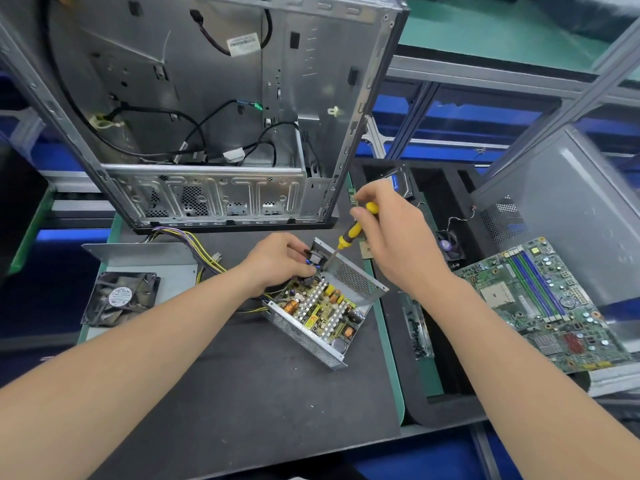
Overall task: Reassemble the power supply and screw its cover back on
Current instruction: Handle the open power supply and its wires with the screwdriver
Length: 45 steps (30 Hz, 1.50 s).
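The open power supply (313, 336), a perforated metal box with its circuit board exposed, lies on the dark mat at centre. My left hand (277, 261) grips the black socket part at the box's far corner. My right hand (391, 237) holds a yellow-handled screwdriver (355, 228) by its top, its shaft angled down to the box's far wall near the socket. The power supply cover (145, 261), a grey metal sheet with a black fan (121, 299) on it, rests at the left, wires trailing from it toward the box.
An empty computer case (214, 109) stands upright behind the mat. A motherboard (554, 306) lies at the right on a grey case panel. A black foam tray (433, 188) holds a hard drive and a small fan. Loose screws sit in a strip (420, 334) right of the mat.
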Each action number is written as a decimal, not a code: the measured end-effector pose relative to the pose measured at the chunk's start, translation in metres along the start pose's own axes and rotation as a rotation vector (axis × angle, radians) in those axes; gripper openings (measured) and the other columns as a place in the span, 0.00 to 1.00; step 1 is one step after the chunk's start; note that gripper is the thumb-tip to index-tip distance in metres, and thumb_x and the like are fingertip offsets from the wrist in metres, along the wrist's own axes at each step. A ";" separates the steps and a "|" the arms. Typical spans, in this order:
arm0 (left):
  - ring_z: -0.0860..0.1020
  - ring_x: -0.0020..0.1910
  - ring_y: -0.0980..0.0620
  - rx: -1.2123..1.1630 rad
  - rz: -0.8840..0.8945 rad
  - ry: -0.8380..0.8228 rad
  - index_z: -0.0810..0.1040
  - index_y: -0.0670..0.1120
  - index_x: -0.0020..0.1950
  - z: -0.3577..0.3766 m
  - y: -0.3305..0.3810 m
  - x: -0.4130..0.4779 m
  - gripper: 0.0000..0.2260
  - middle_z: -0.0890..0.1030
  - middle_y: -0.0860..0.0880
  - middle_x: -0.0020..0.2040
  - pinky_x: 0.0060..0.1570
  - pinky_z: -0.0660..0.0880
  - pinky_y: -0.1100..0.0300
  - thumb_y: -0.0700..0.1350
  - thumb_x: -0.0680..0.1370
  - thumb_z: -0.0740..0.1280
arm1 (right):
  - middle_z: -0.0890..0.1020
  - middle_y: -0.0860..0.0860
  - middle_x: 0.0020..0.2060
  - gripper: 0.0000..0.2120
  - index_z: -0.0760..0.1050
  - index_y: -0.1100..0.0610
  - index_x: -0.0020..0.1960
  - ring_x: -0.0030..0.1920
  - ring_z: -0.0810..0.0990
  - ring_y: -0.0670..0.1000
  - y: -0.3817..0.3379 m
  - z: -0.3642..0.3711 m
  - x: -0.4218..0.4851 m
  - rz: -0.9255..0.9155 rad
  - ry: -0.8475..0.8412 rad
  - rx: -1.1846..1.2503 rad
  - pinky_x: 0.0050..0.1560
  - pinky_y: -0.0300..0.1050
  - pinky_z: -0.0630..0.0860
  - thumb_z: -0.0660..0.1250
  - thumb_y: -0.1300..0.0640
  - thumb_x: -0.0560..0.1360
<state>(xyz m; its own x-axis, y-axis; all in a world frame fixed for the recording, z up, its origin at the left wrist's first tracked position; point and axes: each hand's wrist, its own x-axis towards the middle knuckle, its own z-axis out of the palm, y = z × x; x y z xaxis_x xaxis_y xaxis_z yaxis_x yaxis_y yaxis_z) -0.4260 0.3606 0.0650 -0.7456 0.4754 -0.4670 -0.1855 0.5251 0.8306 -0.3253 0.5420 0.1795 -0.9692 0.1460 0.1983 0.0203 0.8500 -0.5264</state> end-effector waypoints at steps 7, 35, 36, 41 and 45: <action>0.84 0.57 0.42 -0.227 -0.095 0.053 0.85 0.43 0.53 0.011 -0.001 -0.002 0.14 0.87 0.43 0.51 0.66 0.77 0.44 0.39 0.70 0.82 | 0.80 0.44 0.44 0.08 0.67 0.51 0.60 0.42 0.83 0.46 0.016 -0.009 -0.002 0.063 -0.024 0.068 0.48 0.58 0.81 0.65 0.52 0.85; 0.85 0.37 0.51 0.114 -0.010 0.125 0.79 0.47 0.49 0.022 0.010 -0.008 0.11 0.86 0.48 0.43 0.35 0.80 0.58 0.51 0.77 0.77 | 0.79 0.57 0.47 0.09 0.73 0.55 0.51 0.48 0.79 0.63 0.035 0.014 -0.021 0.178 -0.584 -0.366 0.48 0.55 0.79 0.62 0.50 0.85; 0.86 0.36 0.49 0.033 -0.034 0.116 0.79 0.45 0.50 0.022 0.012 -0.008 0.10 0.86 0.46 0.44 0.36 0.83 0.56 0.49 0.77 0.77 | 0.79 0.58 0.46 0.10 0.72 0.56 0.50 0.46 0.78 0.64 0.035 0.015 -0.022 0.164 -0.571 -0.371 0.46 0.55 0.79 0.61 0.51 0.85; 0.81 0.38 0.47 -0.286 -0.232 0.061 0.78 0.40 0.49 0.028 0.031 -0.011 0.04 0.80 0.41 0.49 0.34 0.81 0.58 0.36 0.76 0.71 | 0.79 0.59 0.46 0.11 0.71 0.59 0.50 0.45 0.78 0.64 0.036 0.011 -0.029 0.115 -0.560 -0.375 0.44 0.55 0.77 0.60 0.52 0.85; 0.77 0.37 0.47 -0.495 -0.312 0.007 0.77 0.43 0.52 0.028 0.046 -0.017 0.13 0.79 0.45 0.46 0.38 0.76 0.56 0.49 0.73 0.72 | 0.76 0.54 0.44 0.12 0.72 0.59 0.51 0.44 0.77 0.62 0.037 0.005 -0.033 0.017 -0.523 -0.358 0.39 0.51 0.69 0.61 0.50 0.85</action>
<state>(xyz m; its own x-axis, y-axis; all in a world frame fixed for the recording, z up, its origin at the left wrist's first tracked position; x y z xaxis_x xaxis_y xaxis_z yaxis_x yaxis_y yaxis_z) -0.4041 0.3961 0.1024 -0.6118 0.3456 -0.7115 -0.6723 0.2467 0.6979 -0.2941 0.5666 0.1494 -0.9579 -0.0287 -0.2858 0.0300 0.9796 -0.1989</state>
